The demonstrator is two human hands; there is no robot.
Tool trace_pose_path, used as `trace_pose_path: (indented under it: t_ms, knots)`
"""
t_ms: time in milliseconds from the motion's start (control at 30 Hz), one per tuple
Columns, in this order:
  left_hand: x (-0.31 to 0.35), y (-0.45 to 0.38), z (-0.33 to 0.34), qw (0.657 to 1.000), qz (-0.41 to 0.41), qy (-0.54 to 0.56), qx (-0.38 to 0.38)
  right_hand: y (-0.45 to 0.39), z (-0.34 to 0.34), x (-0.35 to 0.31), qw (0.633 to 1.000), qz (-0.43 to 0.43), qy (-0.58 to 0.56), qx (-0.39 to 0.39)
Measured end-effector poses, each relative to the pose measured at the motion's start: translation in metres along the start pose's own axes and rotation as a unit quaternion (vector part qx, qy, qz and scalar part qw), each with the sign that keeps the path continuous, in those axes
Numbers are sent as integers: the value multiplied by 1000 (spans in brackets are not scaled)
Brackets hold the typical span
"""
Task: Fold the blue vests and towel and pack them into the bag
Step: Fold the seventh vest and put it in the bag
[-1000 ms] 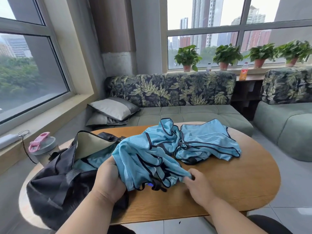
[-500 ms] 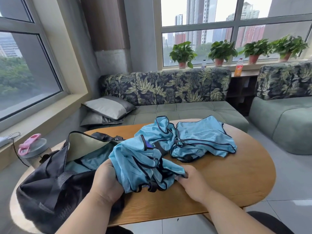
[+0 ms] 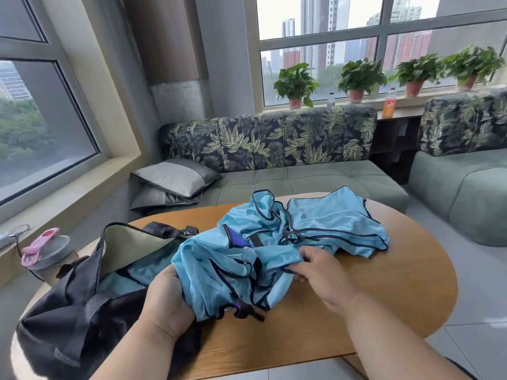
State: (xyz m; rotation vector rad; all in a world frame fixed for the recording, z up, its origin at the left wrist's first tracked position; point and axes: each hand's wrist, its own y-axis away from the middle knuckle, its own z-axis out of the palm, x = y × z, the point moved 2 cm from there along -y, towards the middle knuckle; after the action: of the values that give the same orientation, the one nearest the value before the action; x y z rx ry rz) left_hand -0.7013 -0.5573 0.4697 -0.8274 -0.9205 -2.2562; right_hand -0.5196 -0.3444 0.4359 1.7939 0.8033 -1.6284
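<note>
I see a crumpled light-blue vest (image 3: 233, 272) with dark trim, gripped by both my hands, left (image 3: 164, 303) and right (image 3: 321, 278), beside the open black bag (image 3: 68, 305) on the wooden table (image 3: 384, 297); leaf-print sofa (image 3: 274, 144) behind.

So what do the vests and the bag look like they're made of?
Vests: thin synthetic mesh, by the look; fine holes, slight sheen, dark binding on the edges. Bag: matte black woven fabric, probably nylon, limp, with a pale lining at its open mouth.
</note>
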Motion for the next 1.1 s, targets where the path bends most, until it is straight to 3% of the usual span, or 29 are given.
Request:
trace_pose_path:
  t_ms: [100, 200, 333, 400, 500, 633, 800, 1100]
  knots:
    - [-4, -5, 10, 1000, 3, -19, 17, 5, -19, -61, 993, -36, -116, 7]
    - [-6, -1, 26, 983, 47, -168, 58, 11, -30, -108, 988, -69, -139, 17]
    - [-7, 11, 45, 887, 89, -452, 38, 22, -32, -132, 993, -68, -93, 25]
    - [-5, 20, 48, 843, 106, -527, 12, 29, -31, -133, 995, -67, -57, 41]
    - [2, 45, 59, 825, 176, -533, -71, 41, -23, -139, 995, -74, 4, 62]
    - [-1, 77, 79, 803, 232, -512, -196, 62, -1, -153, 995, -87, 43, 10]
    - [12, 94, 91, 811, 320, -471, -131, 82, 12, -168, 996, -89, 19, -15]
    - [102, 132, 97, 825, 392, -399, -85, 102, -24, -217, 980, -154, -100, 83]
